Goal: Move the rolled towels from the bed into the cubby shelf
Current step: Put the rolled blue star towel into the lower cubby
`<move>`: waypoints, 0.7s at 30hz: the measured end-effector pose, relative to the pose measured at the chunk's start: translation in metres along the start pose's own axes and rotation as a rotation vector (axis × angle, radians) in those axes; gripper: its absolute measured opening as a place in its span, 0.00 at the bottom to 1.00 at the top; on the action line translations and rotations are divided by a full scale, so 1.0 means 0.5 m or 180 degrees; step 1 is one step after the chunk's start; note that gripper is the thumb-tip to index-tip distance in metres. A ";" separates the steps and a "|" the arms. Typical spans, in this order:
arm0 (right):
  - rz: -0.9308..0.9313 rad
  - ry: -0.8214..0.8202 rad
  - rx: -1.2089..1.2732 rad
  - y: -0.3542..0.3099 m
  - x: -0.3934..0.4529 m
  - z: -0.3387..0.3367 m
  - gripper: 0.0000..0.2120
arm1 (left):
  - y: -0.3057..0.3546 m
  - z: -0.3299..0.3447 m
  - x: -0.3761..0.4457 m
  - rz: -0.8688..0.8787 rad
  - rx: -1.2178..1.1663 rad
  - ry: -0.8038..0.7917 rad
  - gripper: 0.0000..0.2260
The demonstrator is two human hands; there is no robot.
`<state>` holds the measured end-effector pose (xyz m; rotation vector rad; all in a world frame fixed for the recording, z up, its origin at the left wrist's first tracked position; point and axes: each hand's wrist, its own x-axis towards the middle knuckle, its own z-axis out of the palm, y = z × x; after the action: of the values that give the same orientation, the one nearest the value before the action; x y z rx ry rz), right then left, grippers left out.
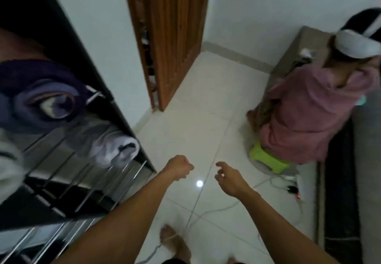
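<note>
Both hands empty beside the shelf

Left hand [180,167] clenched, right hand [228,179] with fingers loose, over the floor [195,119]; rolled towels [117,146] lie in the shelf [68,173] to the left, long axes running inward; bed [367,160] to the right, nearer the right hand

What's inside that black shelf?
Inside the black shelf lie rolled towels on metal bars: a purple rolled towel and, lower down, a grey and white rolled towel. The shelf's deeper, darker part is hidden, so more cannot be ruled out.
</note>
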<state>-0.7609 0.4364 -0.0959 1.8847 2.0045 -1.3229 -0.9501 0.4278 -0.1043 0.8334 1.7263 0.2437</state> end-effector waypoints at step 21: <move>0.2877 0.2999 0.4071 1.003 -0.893 -0.062 0.11 | 0.411 1.249 -0.421 0.2161 0.2938 -0.2510 0.05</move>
<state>-0.2163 0.0436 -0.0698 3.6597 -0.2750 -1.5729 -0.2778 0.2857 -0.0370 1.8741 0.6973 -0.4412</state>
